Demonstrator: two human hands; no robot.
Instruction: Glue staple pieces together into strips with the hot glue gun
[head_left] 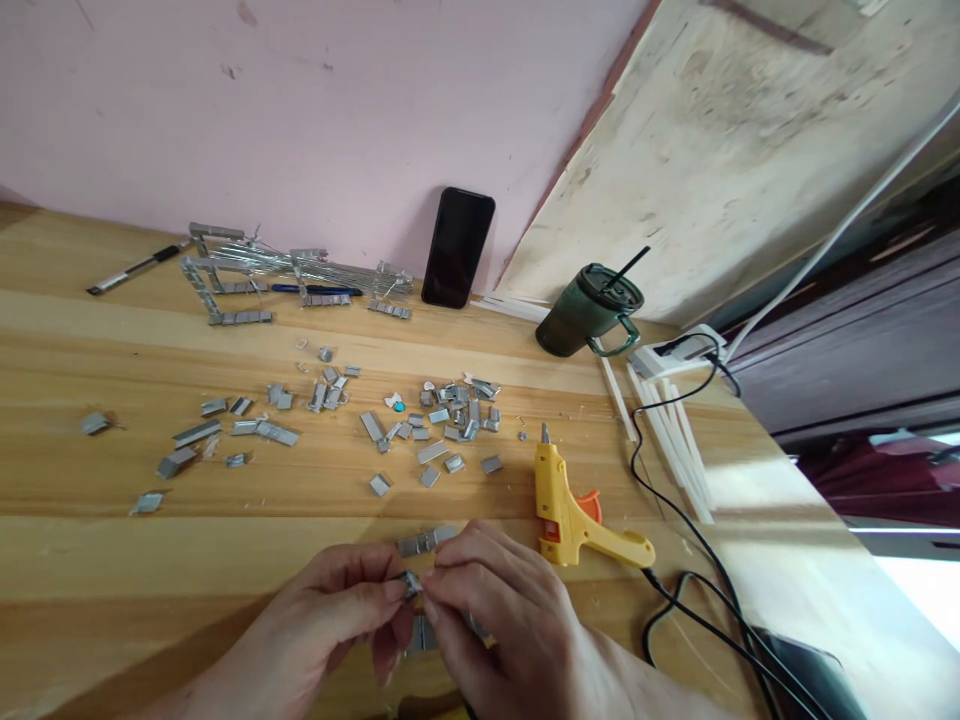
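Note:
My left hand [337, 610] and my right hand [502, 610] meet at the near edge of the wooden table [90, 560]. Both pinch a small silver staple block [411, 583] between thumb and fingertips. A short glued strip of staple blocks [426, 541] lies on the table just beyond my fingers. More silver pieces show under my right hand, partly hidden. Several loose staple blocks [442, 420] are scattered across the middle of the table.
A yellow glue gun [574, 515] lies right of my hands, its black cord [675, 560] trailing to the right edge. White glue sticks [679, 440] lie beyond it. A staple-built frame [247, 280], a pen [131, 268], a black phone [457, 247] against the wall and a green mug [589, 312] stand at the back.

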